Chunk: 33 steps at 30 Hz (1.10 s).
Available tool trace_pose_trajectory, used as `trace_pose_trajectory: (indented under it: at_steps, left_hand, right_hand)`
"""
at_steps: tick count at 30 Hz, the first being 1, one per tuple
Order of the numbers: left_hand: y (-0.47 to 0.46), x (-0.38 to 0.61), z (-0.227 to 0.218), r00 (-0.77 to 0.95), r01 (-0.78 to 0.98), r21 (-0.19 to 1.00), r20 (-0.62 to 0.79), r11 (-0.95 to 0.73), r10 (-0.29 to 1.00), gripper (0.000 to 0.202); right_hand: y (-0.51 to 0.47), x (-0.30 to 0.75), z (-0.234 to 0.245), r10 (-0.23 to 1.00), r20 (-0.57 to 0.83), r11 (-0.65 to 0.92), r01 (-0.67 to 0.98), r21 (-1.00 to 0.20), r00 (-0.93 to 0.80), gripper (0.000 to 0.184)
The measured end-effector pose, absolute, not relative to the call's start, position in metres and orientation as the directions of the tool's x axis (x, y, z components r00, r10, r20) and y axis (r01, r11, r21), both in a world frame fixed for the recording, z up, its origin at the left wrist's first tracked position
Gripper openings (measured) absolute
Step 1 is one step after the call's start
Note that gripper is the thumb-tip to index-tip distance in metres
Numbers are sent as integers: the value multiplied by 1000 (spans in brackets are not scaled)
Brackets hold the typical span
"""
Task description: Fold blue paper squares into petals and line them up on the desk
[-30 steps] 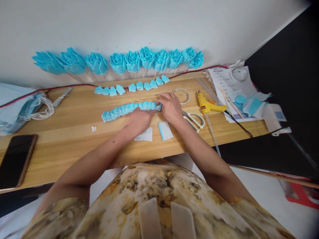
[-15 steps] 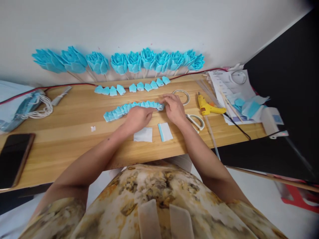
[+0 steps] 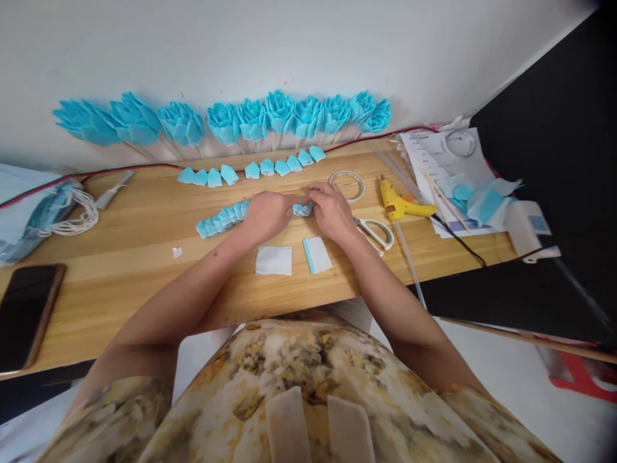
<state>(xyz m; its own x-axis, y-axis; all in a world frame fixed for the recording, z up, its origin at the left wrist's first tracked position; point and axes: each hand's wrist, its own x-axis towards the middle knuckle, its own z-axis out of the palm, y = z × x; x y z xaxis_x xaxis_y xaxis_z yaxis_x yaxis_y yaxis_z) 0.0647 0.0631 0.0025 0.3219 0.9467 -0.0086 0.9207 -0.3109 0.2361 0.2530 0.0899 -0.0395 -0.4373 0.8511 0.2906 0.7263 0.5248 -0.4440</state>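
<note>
On the long pale wooden tabletop, at its far left edge, a clear plastic bag of blue sheets, white cords spilling out; bare wood open along the near edge beside a flat black phone. Mid-table, a strip of overlapping folded blue paper petals, right end under left hand and right hand, close together, fingers down on it; pinching or pressing, cannot tell.

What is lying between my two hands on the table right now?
In the head view, the right end of the blue folded-paper strip lies between the left hand and the right hand; both hands touch it.
</note>
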Motion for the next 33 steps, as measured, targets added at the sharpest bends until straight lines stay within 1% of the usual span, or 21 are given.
trace_pose_trajectory:
  at_steps: [6, 8, 9, 11, 13, 15, 16, 18, 20, 22, 24, 26, 29, 33]
  left_hand:
    - [78, 69, 3, 348, 916, 237, -65, -325, 935, 47]
    - [83, 70, 3, 371, 912, 219, -85, -346, 925, 46]
    - [86, 70, 3, 384, 910, 207, -94, -359, 918, 46]
    - [90, 71, 5, 404, 907, 183, -119, -380, 907, 46]
    - [92, 71, 8, 408, 908, 174, -153, -382, 900, 47]
    - [93, 71, 13, 409, 907, 190, -177, -376, 895, 48]
    - [93, 70, 15, 408, 904, 212, -175, -371, 896, 48]
    - [92, 68, 18, 398, 897, 269, -148, -350, 905, 49]
    - [90, 66, 18, 384, 887, 320, -115, -332, 916, 49]
    - [89, 63, 16, 386, 875, 353, -95, -332, 917, 48]
    - [87, 61, 12, 394, 865, 368, -78, -341, 916, 47]
    - [86, 60, 9, 390, 867, 365, -69, -340, 918, 47]
    - [84, 61, 6, 393, 875, 335, -66, -350, 917, 47]
    - [81, 65, 8, 401, 881, 302, -73, -363, 913, 47]
  right_hand:
    - [92, 252, -44, 854, 274, 519, 736, -434, -441, 43]
    - [92, 252, -42, 852, 284, 524, 712, -468, -440, 42]
    - [92, 252, -39, 852, 315, 524, 693, -496, -418, 43]
    - [91, 255, -34, 860, 414, 497, 672, -549, -298, 45]
    - [92, 260, -28, 867, 484, 425, 687, -589, -121, 46]
    - [91, 265, -21, 876, 483, 347, 711, -612, -11, 45]
    - [90, 268, -17, 885, 466, 332, 717, -613, -11, 44]
    - [84, 271, -8, 899, 423, 361, 734, -575, -111, 40]
    - [74, 272, 0, 896, 354, 423, 763, -489, -269, 36]
    - [62, 272, 6, 888, 275, 455, 793, -405, -369, 34]
    - [50, 272, 6, 884, 231, 465, 811, -354, -406, 36]
    - [41, 273, 0, 874, 222, 485, 809, -333, -433, 39]
    - [33, 274, -11, 859, 225, 511, 797, -320, -460, 45]
    - [32, 272, -23, 867, 198, 498, 821, -280, -458, 45]
